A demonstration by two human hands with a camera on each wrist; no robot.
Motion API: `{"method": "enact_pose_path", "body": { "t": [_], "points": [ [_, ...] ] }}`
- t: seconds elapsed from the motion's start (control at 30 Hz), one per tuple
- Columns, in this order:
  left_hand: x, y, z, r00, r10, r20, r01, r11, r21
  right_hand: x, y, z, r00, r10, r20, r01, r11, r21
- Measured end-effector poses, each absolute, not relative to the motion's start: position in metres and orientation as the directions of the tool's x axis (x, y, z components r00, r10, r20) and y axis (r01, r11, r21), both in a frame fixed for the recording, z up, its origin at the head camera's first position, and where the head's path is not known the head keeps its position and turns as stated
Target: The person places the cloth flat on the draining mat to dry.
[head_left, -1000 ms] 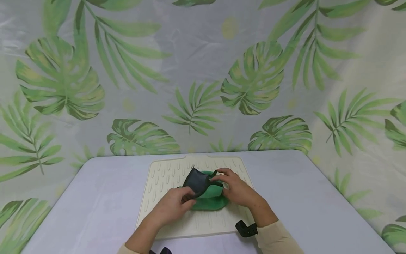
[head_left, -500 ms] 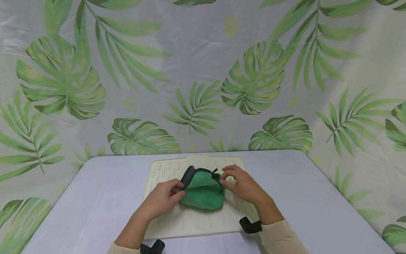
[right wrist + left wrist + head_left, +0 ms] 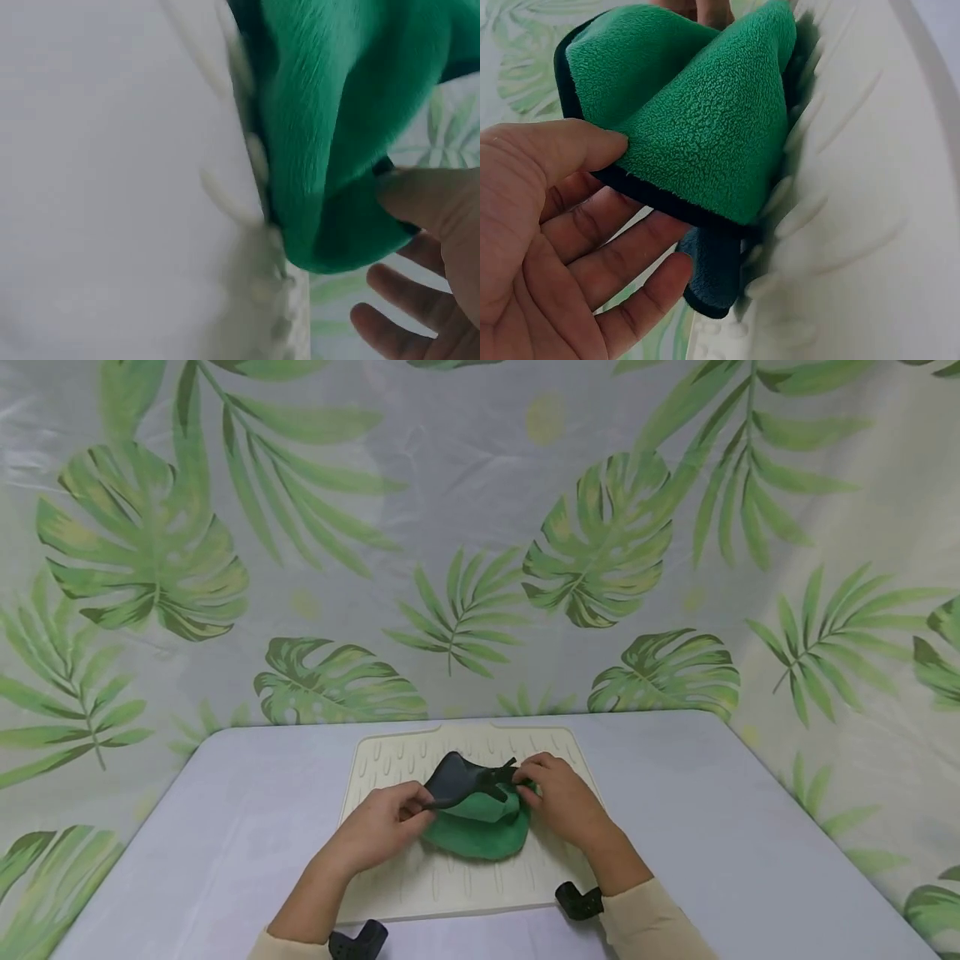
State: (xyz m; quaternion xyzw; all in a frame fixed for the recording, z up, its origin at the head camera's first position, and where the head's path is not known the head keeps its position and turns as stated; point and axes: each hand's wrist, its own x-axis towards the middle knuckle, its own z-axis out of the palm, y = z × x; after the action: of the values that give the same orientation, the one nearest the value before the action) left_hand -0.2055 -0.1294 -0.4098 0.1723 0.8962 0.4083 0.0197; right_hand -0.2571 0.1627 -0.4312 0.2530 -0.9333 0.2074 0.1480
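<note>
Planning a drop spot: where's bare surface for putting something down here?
Table is bare left of the ribbed mat and right of it to the edge. Mat's far strip and front strip are free. Crowded: mat centre, where left hand and right hand hold the green cloth.

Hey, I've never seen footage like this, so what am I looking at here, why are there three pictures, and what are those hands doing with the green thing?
There is no machine, just a person working with bare hands and wearing three cameras. The wide picture comes from a camera on the head, looking down at a table. The two close-ups come from cameras strapped to each wrist; the black straps show near the sleeves.

On the table lies a cream ridged mat. On it is a green cloth with a dark backing and dark edging. The left hand pinches one edge, thumb on top. The right hand holds the opposite side. One flap is lifted over the rest of the cloth, dark side up.

Behind hangs a leaf-print sheet.
</note>
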Motion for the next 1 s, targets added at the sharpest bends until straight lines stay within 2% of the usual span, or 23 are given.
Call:
{"method": "enact_pose_path", "body": {
  "t": [0.3,0.5,0.6,0.73,0.8,1.0],
  "points": [
    [-0.208,-0.152,-0.405,-0.971,0.227,0.073,0.200,0.610,0.766,-0.259,0.194,-0.411,-0.927,-0.260,0.269,-0.365,0.782,-0.504],
    [-0.211,-0.156,-0.409,-0.974,0.225,0.033,0.166,0.606,0.778,-0.261,0.199,-0.409,-0.945,-0.298,0.138,-0.326,0.794,-0.513],
    [-0.212,-0.154,-0.411,-0.966,0.260,0.008,0.177,0.631,0.755,-0.260,0.198,-0.412,-0.937,-0.339,0.083,-0.337,0.821,-0.460],
    [-0.211,-0.149,-0.415,-0.955,0.295,-0.006,0.211,0.700,0.683,-0.261,0.202,-0.415,-0.918,-0.382,0.110,-0.396,0.855,-0.335],
    [-0.212,-0.146,-0.417,-0.956,0.293,0.009,0.227,0.721,0.654,-0.264,0.206,-0.415,-0.907,-0.388,0.164,-0.420,0.848,-0.323],
    [-0.212,-0.148,-0.414,-0.966,0.252,0.050,0.213,0.675,0.707,-0.266,0.216,-0.413,-0.901,-0.340,0.268,-0.432,0.745,-0.507]
  ]
}}
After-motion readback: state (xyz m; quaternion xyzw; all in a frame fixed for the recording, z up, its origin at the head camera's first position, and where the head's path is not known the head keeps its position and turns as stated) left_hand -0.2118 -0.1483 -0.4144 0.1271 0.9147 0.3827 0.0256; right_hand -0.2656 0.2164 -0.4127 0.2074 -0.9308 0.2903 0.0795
